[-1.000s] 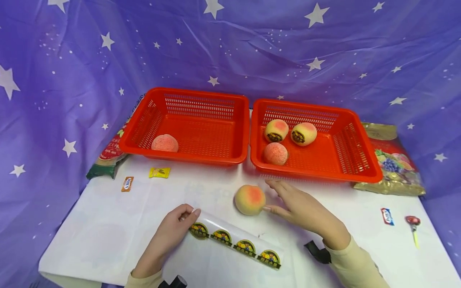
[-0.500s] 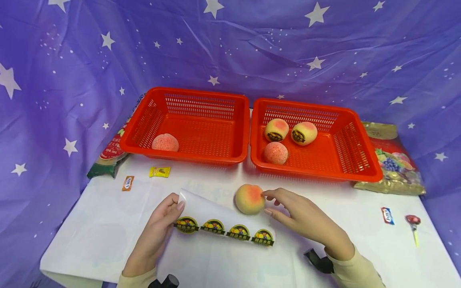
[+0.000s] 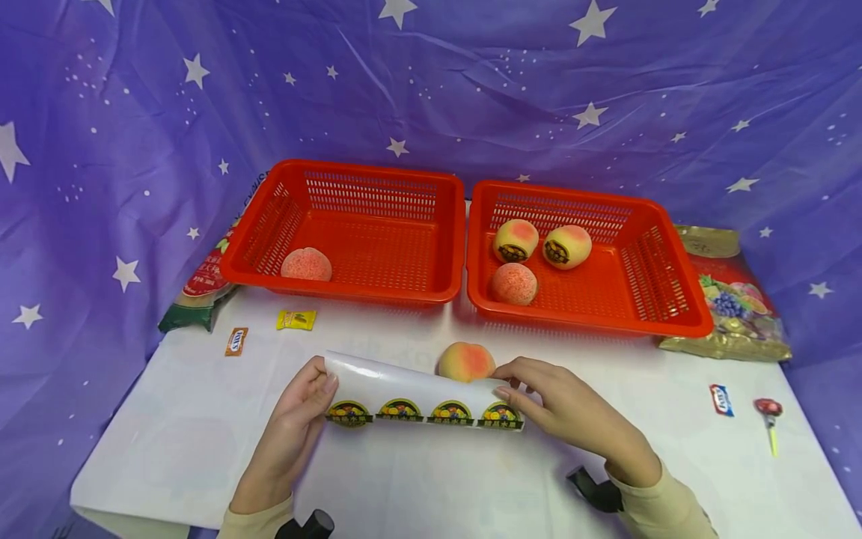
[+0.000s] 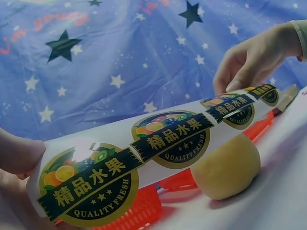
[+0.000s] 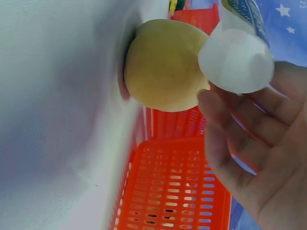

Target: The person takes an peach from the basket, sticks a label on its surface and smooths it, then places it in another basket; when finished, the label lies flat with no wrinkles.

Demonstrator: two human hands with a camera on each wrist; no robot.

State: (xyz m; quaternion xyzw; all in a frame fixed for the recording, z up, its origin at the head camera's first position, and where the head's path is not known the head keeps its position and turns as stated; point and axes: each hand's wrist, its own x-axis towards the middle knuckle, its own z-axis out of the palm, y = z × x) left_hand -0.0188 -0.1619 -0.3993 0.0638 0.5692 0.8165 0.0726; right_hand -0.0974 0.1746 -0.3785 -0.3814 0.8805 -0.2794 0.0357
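Observation:
A curled white strip of round "quality fresh" fruit stickers (image 3: 404, 383) stretches between both hands in the head view. The left hand (image 3: 295, 408) pinches its left end, thumb in front. At the right end, the right hand (image 3: 559, 400) has its thumb over the upper edge and its fingers behind, pinching it. Behind the strip a yellow peach with a pink blush (image 3: 466, 359) rests on the table, its lower part hidden. Right fingertips are right at the peach's side; in the right wrist view one finger reaches the peach (image 5: 165, 67).
Two red plastic baskets stand at the back; the left basket (image 3: 343, 290) holds one pink peach (image 3: 306, 265), the right basket (image 3: 592, 323) several peaches, two labelled. Wrapped candies (image 3: 296, 320), a lollipop (image 3: 768, 408) and a gold fruit bag (image 3: 730, 299) lie around.
The left hand has lifted the sticker strip and moved it left, levelling it in front of the peach. The right hand has gone from beside the peach to the strip's right end.

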